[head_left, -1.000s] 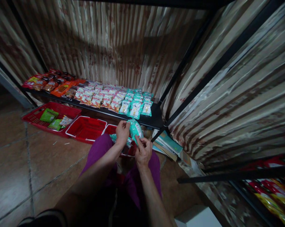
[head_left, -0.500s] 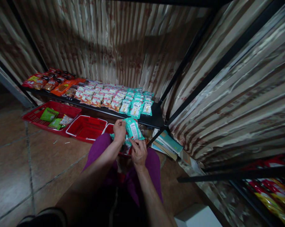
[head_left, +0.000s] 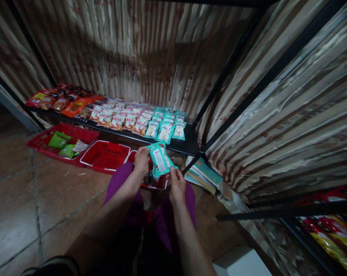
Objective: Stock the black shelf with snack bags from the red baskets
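Note:
Between my hands is a teal snack bag, its printed back label facing up. My left hand pinches its upper left corner, and my right hand grips its lower right corner. Below the bag, between my knees, stands a red basket with a white rim; what lies inside is mostly hidden. Just beyond my hands, rows of matching teal snack bags rest on the right part of the black shelf.
White-and-orange snack bags and red and orange packets fill the shelf leftward. On the floor stand a red basket with green packets and another red basket. Books and papers lie right of the shelf post.
My right hand has moved right and slightly down to the bag's lower right corner. My left hand has shifted a little left, and the bag is now stretched between both hands.

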The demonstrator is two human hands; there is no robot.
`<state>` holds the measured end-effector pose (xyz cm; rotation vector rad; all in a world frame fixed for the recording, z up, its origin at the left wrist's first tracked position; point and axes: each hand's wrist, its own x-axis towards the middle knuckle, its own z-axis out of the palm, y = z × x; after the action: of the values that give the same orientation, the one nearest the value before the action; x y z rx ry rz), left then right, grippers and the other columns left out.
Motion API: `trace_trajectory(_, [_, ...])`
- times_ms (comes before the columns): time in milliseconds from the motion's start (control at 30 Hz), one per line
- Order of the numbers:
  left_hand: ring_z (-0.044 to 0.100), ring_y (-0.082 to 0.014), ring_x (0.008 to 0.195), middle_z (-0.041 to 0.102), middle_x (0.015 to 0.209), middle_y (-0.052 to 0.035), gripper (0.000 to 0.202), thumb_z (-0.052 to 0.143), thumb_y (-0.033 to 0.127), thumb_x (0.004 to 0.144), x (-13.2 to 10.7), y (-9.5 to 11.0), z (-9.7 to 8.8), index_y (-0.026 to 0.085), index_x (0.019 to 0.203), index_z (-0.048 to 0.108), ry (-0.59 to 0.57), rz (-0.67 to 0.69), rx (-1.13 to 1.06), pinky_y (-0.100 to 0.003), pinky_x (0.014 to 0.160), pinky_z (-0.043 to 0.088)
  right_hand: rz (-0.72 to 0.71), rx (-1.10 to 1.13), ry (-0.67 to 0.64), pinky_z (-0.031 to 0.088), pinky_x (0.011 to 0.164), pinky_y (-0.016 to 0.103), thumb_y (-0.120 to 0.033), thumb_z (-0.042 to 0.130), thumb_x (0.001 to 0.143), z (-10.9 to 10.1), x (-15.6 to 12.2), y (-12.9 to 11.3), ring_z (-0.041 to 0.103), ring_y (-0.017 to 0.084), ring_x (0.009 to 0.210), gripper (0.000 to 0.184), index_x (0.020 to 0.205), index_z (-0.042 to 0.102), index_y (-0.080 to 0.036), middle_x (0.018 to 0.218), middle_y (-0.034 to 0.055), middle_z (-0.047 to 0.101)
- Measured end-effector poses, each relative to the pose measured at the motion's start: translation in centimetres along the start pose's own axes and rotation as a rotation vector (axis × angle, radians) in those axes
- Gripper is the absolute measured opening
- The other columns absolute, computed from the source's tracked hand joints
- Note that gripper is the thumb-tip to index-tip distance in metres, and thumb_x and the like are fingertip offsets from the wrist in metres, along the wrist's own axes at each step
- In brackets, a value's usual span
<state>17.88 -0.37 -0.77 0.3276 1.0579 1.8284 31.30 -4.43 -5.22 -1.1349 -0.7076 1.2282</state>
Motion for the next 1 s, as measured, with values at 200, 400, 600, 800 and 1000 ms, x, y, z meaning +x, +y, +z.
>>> trace_trajectory(200, [0.055,-0.0107,0.063,0.061,0.070,0.0007,0.022,0.068,0.030,0.055,-0.2,1.1,-0.3,0.017,0.071,0.060,-0.156,-0.094,0.052,-0.023,0.061,0.043,0.133,0.170,0.140,0.048,0.052,0.017,-0.035,0.082,0.050,-0.3,-0.5,-0.5,0.059,0.007,0.054,0.032,0.074,0.067,-0.019,0.068,-0.0037,0.067])
trace_trajectory(400, [0.051,-0.0110,0.061,0.062,0.067,-0.0002,0.031,0.073,0.042,0.058,1.4,2.8,-0.7,0.015,0.070,0.067,-0.384,-0.041,0.445,-0.023,0.058,0.040,0.052,0.072,0.133,0.044,0.049,0.018,-0.037,0.081,0.051,-0.8,-0.2,0.1,0.054,0.006,0.049,0.034,0.074,0.070,-0.015,0.062,-0.0033,0.066])
trace_trajectory(600, [0.049,-0.0105,0.057,0.061,0.060,0.0014,0.028,0.075,0.039,0.055,2.2,3.2,-0.7,0.014,0.065,0.069,-0.481,0.054,0.567,-0.022,0.056,0.038,-0.004,-0.095,0.087,0.042,0.050,0.022,-0.043,0.077,0.055,-1.2,0.0,0.9,0.052,0.009,0.049,0.034,0.070,0.070,-0.013,0.057,-0.0025,0.063])
trace_trajectory(800, [0.045,-0.0087,0.050,0.057,0.055,0.0026,0.019,0.070,0.034,0.060,2.5,1.6,-0.7,0.015,0.060,0.067,-0.264,0.162,0.484,-0.020,0.050,0.034,0.007,-0.042,0.103,0.045,0.050,0.022,-0.042,0.078,0.053,-0.6,-0.4,0.3,0.054,0.010,0.050,0.035,0.070,0.071,-0.012,0.057,-0.0009,0.064])
trace_trajectory(1000, [0.042,-0.0079,0.049,0.056,0.052,0.0026,0.018,0.073,0.031,0.059,2.2,1.6,0.1,0.014,0.058,0.067,-0.176,0.133,0.495,-0.020,0.047,0.032,0.026,0.005,0.141,0.051,0.054,0.024,-0.040,0.077,0.052,0.1,-1.0,-0.7,0.060,0.012,0.054,0.033,0.069,0.069,-0.013,0.063,0.0011,0.068])
